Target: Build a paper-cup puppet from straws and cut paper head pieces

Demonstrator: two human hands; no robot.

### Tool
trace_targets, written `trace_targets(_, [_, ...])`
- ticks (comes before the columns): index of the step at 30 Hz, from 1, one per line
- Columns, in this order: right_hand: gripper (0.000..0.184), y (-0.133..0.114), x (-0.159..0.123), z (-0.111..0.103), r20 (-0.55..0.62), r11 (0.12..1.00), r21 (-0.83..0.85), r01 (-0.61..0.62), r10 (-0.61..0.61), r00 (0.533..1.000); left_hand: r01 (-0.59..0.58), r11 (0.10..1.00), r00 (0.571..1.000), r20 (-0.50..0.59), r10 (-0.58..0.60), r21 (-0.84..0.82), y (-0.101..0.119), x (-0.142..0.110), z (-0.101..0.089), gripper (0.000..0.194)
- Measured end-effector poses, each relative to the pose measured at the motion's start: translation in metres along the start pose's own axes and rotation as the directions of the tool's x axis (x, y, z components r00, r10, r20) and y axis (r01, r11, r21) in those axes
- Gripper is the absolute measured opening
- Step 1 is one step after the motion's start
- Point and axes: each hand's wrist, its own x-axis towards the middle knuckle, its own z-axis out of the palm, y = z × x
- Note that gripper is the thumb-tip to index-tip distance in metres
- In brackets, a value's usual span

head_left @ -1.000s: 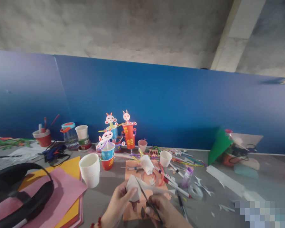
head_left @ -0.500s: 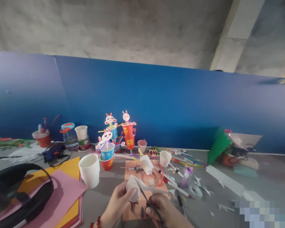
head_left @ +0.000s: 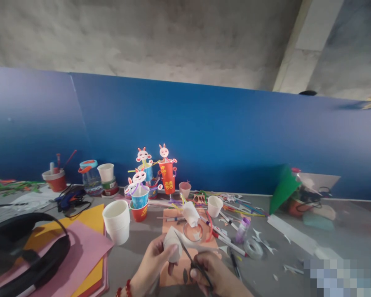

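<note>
A grey table (head_left: pixel 256 274) bears coloured paper sheets (head_left: pixel 88 245) near left, stacked white cups (head_left: pixel 117 225) beside them, an orange sheet (head_left: pixel 177 278) near centre.

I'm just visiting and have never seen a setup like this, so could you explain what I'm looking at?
There is no machine at work here: these are a person's own bare hands. One camera, worn on the person's head, looks forward and down, so you see roughly what they see.

The left hand holds a white paper piece. The right hand holds dark scissors, whose blades lie close to that piece. Beneath them is an orange sheet on a grey table.

To the left are a black headset and a stack of white cups. Behind stand cup figures with rabbit-like faces. To the right lie a roll of tape and paper scraps.
</note>
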Motion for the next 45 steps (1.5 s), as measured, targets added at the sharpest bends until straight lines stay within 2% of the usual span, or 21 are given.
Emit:
trace_targets(8, [0.055,-0.003,0.001,0.002,-0.024,1.000,0.005,0.020,-0.020,1.000,-0.012,1.000,0.998,-0.067,0.011,-0.011,0.006,-0.003,0.004,0.039])
trace_targets(14, [0.056,-0.007,-0.001,0.002,-0.050,0.999,-0.034,-0.001,0.000,0.999,-0.045,0.995,0.991,-0.127,0.034,-0.085,0.000,-0.003,0.007,0.038])
trace_targets(24, [0.062,-0.011,0.003,0.007,-0.009,0.996,0.082,-0.038,0.039,0.999,0.006,0.997,0.995,-0.097,0.002,0.077,-0.003,0.001,0.003,0.052])
trace_targets(37, [0.066,-0.017,-0.001,0.004,-0.037,1.000,-0.006,0.001,-0.001,0.999,0.010,0.998,0.994,-0.114,-0.003,0.059,-0.002,-0.001,0.004,0.048])
trace_targets(45, [0.056,-0.016,-0.002,0.003,-0.068,0.998,-0.062,-0.006,0.002,0.998,0.027,0.998,0.993,-0.119,-0.021,0.050,0.000,-0.002,0.004,0.048])
